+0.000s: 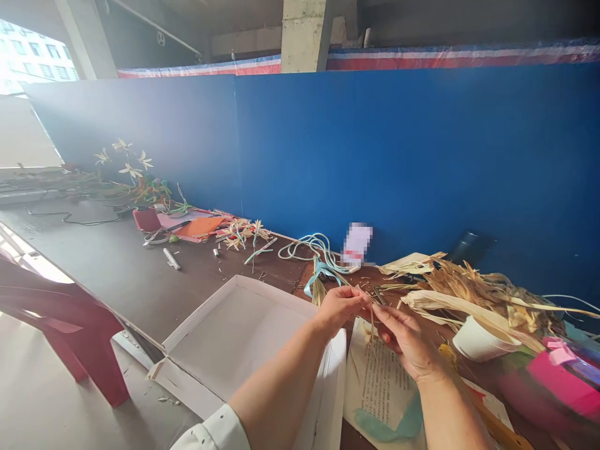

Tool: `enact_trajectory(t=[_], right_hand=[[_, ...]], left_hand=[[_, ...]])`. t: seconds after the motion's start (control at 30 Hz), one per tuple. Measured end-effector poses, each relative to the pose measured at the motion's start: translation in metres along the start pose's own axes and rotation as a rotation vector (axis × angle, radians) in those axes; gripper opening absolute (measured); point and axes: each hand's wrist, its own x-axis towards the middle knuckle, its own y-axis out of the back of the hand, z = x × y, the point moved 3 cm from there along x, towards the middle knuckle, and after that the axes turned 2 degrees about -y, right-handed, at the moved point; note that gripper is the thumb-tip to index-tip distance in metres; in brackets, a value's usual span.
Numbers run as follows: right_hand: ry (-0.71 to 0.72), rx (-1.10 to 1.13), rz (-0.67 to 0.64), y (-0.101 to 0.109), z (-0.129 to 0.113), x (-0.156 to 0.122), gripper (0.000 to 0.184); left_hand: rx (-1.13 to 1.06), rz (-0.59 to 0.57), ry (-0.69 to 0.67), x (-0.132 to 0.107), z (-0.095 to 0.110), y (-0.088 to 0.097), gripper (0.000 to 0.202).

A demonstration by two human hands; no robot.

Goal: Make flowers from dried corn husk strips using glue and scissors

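My left hand [340, 307] and my right hand [407, 337] meet above the dark brown table [117, 269], fingers pinched together on thin dry straw strands [372, 312] that hang between them. Under my hands lies a printed paper sheet [384, 381]. A pile of dried corn husks [473, 290] lies just beyond my right hand. A white paper cup [478, 340] sits to the right of my right hand.
A shallow white cardboard tray [234, 337] lies at the table's near edge. Light blue cord [314, 250], husk flowers [244, 232], coloured paper [199, 226] and a white marker [171, 258] are scattered farther left. A blue partition [398, 156] backs the table. A red plastic chair [65, 325] stands left.
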Motion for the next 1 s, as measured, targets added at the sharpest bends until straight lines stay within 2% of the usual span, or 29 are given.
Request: enact_trajectory(t=[0.1, 0.33, 0.63, 0.83, 1.0], right_hand=[[0.004, 0.045, -0.014, -0.006, 0.001, 0.001, 0.035], [0.058, 0.023, 0.086, -0.002, 0.004, 0.006, 0.034], [0.080, -0.097, 0.025, -0.006, 0.006, 0.006, 0.033], [0.080, -0.131, 0.017, -0.008, 0.005, 0.005, 0.032], [0.090, -0.109, 0.042, -0.003, 0.009, 0.009, 0.035]], left_hand=[[-0.002, 0.011, -0.001, 0.000, 0.001, -0.001, 0.045], [0.039, 0.090, 0.049, 0.003, -0.003, 0.004, 0.054], [0.107, 0.093, 0.044, -0.002, 0.005, -0.006, 0.049], [0.098, 0.146, 0.066, -0.002, 0.005, -0.006, 0.050], [0.082, 0.137, 0.053, -0.001, 0.002, -0.005, 0.052]])
